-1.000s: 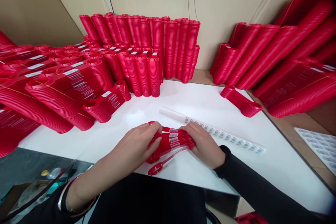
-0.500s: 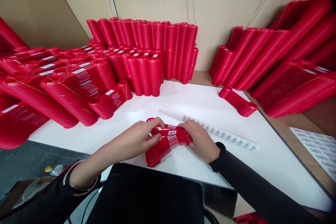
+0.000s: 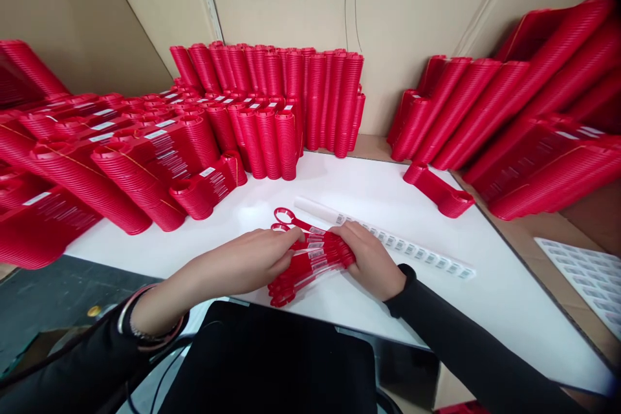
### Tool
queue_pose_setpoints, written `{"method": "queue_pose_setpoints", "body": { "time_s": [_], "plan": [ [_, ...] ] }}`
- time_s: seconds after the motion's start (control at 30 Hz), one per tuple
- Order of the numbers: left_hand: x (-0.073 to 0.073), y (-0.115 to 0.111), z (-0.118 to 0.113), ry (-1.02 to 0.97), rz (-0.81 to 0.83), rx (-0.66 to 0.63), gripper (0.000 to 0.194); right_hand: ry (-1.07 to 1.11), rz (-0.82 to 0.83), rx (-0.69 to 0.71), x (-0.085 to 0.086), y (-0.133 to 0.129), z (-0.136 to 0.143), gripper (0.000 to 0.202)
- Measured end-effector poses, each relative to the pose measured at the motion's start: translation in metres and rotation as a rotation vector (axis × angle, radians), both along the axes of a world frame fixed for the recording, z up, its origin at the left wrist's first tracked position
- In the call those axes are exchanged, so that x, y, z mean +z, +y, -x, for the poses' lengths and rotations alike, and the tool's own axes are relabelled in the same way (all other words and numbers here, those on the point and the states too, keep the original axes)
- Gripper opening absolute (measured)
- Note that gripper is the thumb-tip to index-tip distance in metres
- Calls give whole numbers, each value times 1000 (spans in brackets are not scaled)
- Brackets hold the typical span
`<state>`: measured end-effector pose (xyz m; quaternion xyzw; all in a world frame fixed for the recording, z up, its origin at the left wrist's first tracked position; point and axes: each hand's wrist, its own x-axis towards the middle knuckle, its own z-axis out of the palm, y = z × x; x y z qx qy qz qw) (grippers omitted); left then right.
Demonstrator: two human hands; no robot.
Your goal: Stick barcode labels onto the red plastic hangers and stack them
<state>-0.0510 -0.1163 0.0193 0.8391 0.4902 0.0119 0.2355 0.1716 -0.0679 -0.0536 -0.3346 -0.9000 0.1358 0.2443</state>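
A fanned bunch of flat red plastic strips [image 3: 310,263], with ring-shaped ends and white barcode labels, lies low over the white table in front of me. My right hand [image 3: 371,259] grips the bunch at its right end, where the strips come together. On the left, my left hand [image 3: 264,259] has its fingers closed on strips in the upper part of the fan; its fingertips partly cover them. One strip with an open ring [image 3: 284,215] sticks out beyond the others at the far side. Behind the bunch lies a sheet of barcode labels [image 3: 407,244].
Stacks of the same red pieces stand at the left [image 3: 136,174], at the back [image 3: 315,100] and leaning at the right [image 3: 524,90]. A short stack [image 3: 439,191] lies near the table's [image 3: 485,323] right side. Another label sheet [image 3: 582,278] rests on cardboard at the right.
My left hand has moved from the strips' far edge slightly towards me. The far strip now stands apart from the fan, its ring showing. My right hand keeps its hold.
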Motion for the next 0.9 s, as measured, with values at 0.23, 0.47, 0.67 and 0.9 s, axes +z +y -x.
{"method": "queue_pose_setpoints", "body": {
  "time_s": [0.23,0.47,0.67,0.9],
  "plan": [
    [-25,4,2,-62,-210,118,28,-38,73,-12,0,-1,1,30],
    [-31,14,13,-337,28,220,25,-41,88,5,1,0,1,26],
    [-36,9,14,-264,-66,136,36,-29,73,-4,0,1,1,26],
    [-43,-24,11,-217,-355,247,63,-44,50,-25,0,0,2,21]
  ]
}}
